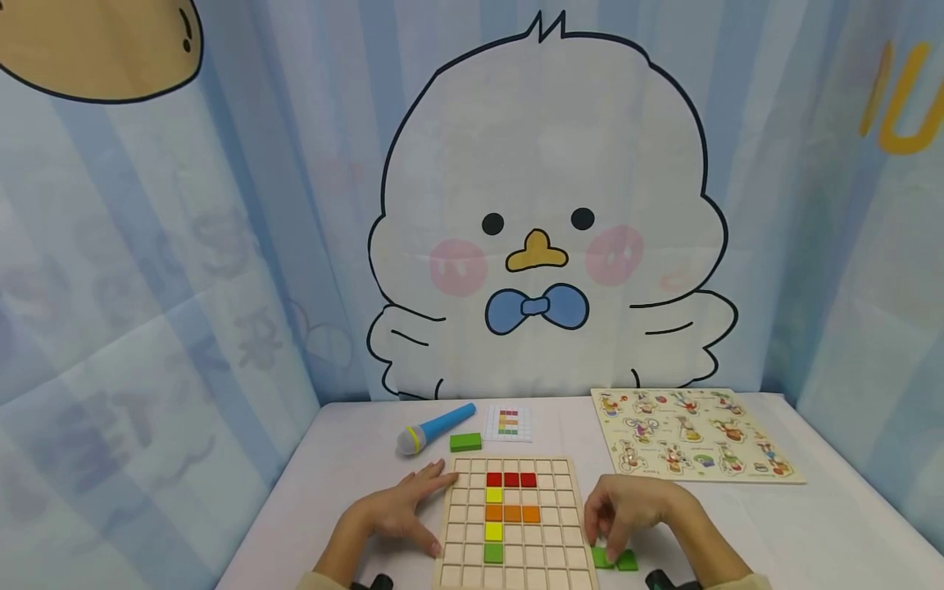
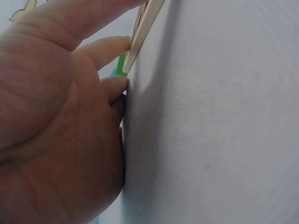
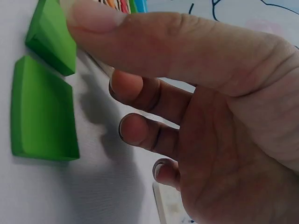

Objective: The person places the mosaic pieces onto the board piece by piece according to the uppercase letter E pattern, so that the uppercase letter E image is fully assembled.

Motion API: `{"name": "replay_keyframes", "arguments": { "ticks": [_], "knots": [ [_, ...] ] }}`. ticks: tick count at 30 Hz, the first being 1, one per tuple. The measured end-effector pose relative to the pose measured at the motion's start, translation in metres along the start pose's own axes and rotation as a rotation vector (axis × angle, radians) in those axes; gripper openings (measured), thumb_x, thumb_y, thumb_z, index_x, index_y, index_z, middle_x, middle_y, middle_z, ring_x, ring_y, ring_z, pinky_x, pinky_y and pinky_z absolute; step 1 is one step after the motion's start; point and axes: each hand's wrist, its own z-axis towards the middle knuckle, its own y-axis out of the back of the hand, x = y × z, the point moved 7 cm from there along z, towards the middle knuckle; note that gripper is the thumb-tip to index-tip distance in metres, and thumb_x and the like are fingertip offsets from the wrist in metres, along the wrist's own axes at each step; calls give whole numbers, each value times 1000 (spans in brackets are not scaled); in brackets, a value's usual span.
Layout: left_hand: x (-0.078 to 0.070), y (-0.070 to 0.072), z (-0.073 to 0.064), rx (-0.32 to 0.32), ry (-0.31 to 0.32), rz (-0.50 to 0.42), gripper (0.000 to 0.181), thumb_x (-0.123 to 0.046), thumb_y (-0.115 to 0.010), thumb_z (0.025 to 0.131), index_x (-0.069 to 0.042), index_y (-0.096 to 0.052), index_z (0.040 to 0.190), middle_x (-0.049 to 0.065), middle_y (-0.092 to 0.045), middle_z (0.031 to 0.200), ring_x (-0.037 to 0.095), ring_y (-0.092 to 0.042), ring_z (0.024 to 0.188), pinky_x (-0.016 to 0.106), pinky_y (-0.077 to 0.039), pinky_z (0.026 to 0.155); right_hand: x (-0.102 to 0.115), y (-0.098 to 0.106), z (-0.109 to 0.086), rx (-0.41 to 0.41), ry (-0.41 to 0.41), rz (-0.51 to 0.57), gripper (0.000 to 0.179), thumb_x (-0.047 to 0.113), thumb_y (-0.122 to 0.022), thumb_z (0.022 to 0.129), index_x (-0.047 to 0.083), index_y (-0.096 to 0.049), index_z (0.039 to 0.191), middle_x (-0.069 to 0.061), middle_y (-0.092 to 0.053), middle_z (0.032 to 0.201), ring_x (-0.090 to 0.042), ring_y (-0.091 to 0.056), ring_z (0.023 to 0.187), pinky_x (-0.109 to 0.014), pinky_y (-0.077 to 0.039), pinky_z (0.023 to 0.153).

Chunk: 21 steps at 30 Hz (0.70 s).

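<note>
A wooden grid board [image 1: 472, 574] holds red tiles [image 1: 511, 480], yellow tiles [image 1: 493, 532], orange tiles [image 1: 512, 514] and one green tile [image 1: 493, 553]. My left hand [image 1: 401, 506] rests at the board's left edge, fingers spread and thumb touching the rim. Right of the board, the thumb and forefinger of my right hand [image 1: 627, 508] pinch a loose green tile [image 3: 53, 37] low at the table; the forefinger is mostly hidden. The other fingers curl loosely. Beside it lies a second loose green tile [image 3: 46, 112], untouched.
Behind the board are a green block [image 1: 465, 442], a toy microphone [image 1: 435, 428] and a small card with a coloured pattern [image 1: 508, 424]. A wooden picture puzzle [image 1: 664, 418] lies at the back right. A curtain with a cartoon bird [image 1: 538, 164] closes off the table's far side.
</note>
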Motion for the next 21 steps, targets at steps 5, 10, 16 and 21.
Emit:
{"name": "replay_keyframes", "arguments": {
  "ticks": [5, 10, 16, 21],
  "knots": [
    [0, 1, 0, 2, -3, 3, 106, -49, -93, 71, -39, -38, 161, 10, -12, 176, 50, -5, 159, 79, -6, 120, -4, -1, 2, -2, -16, -29, 24, -4, -87, 69, -2, -75, 90, 6, -61, 71, 0, -50, 63, -13, -38, 58],
    [0, 1, 0, -6, 6, 1, 104, -43, -94, 72, -39, -38, 160, 8, -12, 176, 50, -6, 160, 79, -7, 120, -5, -1, 6, -28, -39, -140, 28, 4, -91, 67, 4, -72, 88, 10, -52, 65, 1, -42, 59, -14, -31, 57],
    [-1, 0, -2, -11, 13, 13, 103, -37, -94, 73, -39, -39, 160, 6, -13, 176, 49, -8, 159, 79, -10, 119, -8, 3, 6, -84, -76, -190, 29, 6, -92, 66, 8, -72, 87, 11, -55, 67, -1, -42, 59, -16, -32, 57],
    [0, -1, -1, -9, 24, 3, 103, -38, -95, 73, -39, -39, 160, 6, -14, 176, 50, -8, 159, 81, -10, 118, -9, 9, 3, -136, -70, -151, 24, 2, -88, 70, 5, -73, 87, 7, -58, 71, -3, -49, 64, -17, -38, 61]
  ]
}}
